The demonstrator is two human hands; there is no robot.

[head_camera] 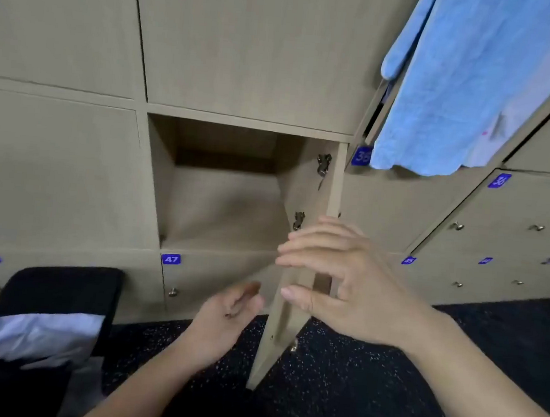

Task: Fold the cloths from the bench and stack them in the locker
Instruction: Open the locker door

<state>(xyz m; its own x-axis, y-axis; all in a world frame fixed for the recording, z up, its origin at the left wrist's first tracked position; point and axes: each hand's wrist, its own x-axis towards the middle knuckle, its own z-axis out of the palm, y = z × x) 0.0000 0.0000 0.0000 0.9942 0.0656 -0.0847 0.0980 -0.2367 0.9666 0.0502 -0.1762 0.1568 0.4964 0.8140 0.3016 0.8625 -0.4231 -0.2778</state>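
- Two bare hands reach toward a wall of light wooden lockers, seen from above, looking down.
- One locker (220,210) in the middle stands open, with nothing visible inside it. It sits directly above the closed locker with the blue label 47 (171,259).
- Its door (280,338) is hinged on the right and swings out toward the viewer, so it is seen almost edge-on.
- The right hand (343,281) is held across the near edge of the door. Its fingers are straight and spread and its thumb is apart below them. It clamps on nothing, and I cannot tell if it touches the wood.
- The left hand (228,307) is just left of the door, palm up and blurred. Its fingers are loosely curled and it holds nothing.
- A black padded bench (60,286) stands at the near left, in front of the lockers.
- A pale cloth (40,330) lies rumpled on the bench, well left of both hands and outside the locker.
- A blue towel (477,86) hangs down from above at the far right, over the locker fronts.
- Dark speckled floor (368,376) runs under the hands and the door.
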